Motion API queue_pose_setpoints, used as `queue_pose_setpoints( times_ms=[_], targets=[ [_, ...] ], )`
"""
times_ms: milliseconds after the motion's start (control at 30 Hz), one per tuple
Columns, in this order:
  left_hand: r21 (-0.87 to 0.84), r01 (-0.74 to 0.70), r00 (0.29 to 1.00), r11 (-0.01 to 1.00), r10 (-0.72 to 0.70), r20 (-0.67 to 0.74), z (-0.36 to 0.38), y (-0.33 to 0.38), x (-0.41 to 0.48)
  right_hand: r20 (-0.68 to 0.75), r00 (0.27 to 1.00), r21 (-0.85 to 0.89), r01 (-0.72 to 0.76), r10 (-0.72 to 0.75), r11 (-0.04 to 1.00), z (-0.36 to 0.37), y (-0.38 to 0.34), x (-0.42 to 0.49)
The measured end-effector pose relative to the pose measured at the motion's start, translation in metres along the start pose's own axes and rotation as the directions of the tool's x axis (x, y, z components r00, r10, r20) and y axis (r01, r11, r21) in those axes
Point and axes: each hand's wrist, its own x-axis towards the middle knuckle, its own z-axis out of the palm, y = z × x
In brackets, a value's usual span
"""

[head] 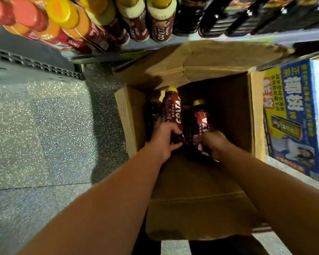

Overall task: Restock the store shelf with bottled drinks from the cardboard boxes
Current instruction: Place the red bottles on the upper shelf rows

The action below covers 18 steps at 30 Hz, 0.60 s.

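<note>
Left hand [163, 139]: clasps bottle [171, 111] base, inside box [129, 115].
Right hand [213, 141]: clasps second bottle [201, 122] low.

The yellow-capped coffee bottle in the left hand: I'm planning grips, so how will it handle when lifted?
The bottle looks full, so probably heavy for its size. Its glossy label may slip in the left hand. Being round, it would likely roll if laid down.

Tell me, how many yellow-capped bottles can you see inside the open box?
2. One is in the left hand, its cap toward the shelf; the other is in the right hand. A darker bottle stands left of them; more may be hidden in shadow.
</note>
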Motion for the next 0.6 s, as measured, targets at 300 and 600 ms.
queue_pose_setpoints(
  times_ms=[300, 600],
  targets=[
    [0.206, -0.168, 0.983, 0.964, 0.146, 0.115, -0.003, 0.008, -0.075, -0.005, 0.994, 0.223, 0.109, -0.110, 0.969, -0.007, -0.001, -0.075],
    [0.260, -0.186, 0.973, 0.947, 0.140, 0.185, -0.020, -0.009, -0.107, 0.207, 0.926, 0.297, 0.248, -0.316, 0.922, -0.012, -0.007, -0.136]
  ],
)
